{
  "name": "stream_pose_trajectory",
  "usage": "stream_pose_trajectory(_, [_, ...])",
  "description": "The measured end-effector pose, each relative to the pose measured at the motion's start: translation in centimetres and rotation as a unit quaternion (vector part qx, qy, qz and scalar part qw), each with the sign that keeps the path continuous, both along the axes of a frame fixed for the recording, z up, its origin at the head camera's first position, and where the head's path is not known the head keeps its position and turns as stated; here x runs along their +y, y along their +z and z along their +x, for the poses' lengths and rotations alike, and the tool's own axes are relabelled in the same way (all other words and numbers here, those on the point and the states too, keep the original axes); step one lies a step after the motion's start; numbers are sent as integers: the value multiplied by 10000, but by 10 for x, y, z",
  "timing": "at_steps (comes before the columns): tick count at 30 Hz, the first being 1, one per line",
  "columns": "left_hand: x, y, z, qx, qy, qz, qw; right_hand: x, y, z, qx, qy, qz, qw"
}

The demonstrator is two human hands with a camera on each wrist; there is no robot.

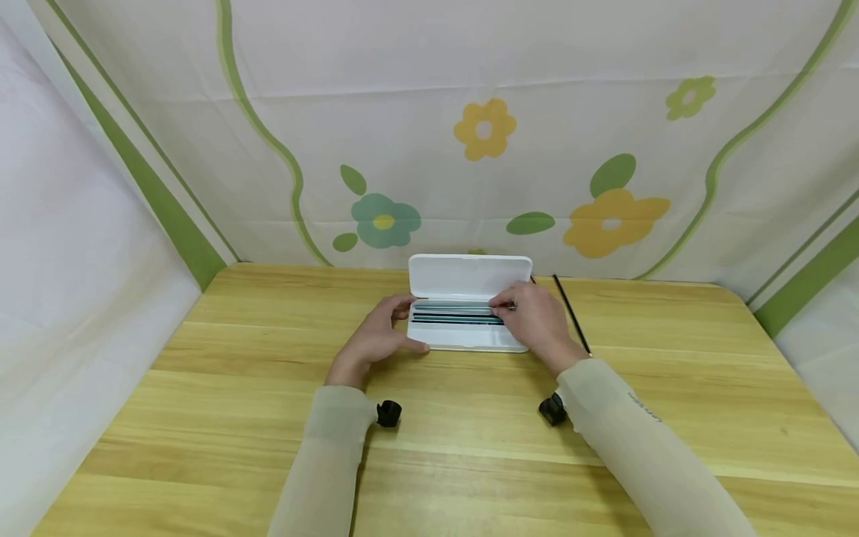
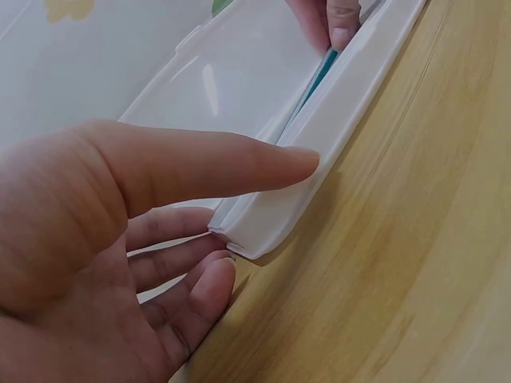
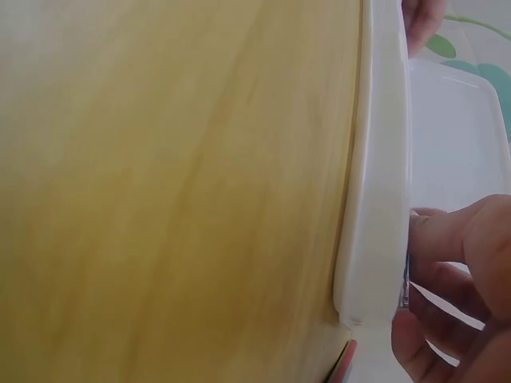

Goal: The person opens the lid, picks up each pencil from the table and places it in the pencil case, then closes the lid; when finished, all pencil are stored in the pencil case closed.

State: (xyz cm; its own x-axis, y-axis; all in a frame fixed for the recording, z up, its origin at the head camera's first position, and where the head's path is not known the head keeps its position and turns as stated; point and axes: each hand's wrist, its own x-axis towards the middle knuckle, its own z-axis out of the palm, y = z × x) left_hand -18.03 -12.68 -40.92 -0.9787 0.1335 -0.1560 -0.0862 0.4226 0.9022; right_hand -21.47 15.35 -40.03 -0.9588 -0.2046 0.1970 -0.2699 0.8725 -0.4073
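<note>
A white pencil case [image 1: 463, 346] lies on the table with its hinged lid [image 1: 470, 276] raised at the back. Several teal and black pencils [image 1: 451, 318] lie lengthwise inside. My left hand [image 1: 376, 334] holds the case's left end, thumb along the front wall and fingers round the end. Over the right part of the case, my right hand [image 1: 539, 319] pinches a teal pencil [image 2: 321, 73] between thumb and fingers. That hand covers the pencils' right ends.
To the right of the case, a slim black pencil [image 1: 570, 312] lies slanted on the wooden table [image 1: 282, 447]. A red-sided stick [image 3: 343, 363] shows beside the case's right end. A flower-printed curtain [image 1: 403, 134] hangs behind the table's back edge.
</note>
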Motion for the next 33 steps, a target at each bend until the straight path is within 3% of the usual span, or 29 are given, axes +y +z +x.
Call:
stream_pose_trajectory(13, [-2,0,0,-63,-32,72,9999,-5,-1,0,257,-150,295,9991])
stream_pose_trajectory(25, [-1,1,0,-36,-37,66,10000,-2,-2,1,-276,-263,-80,9992])
stream_pose_trajectory(33, [-2,-1,-1,-20,-17,58,10000,2,-4,1,-340,-212,-484,9980])
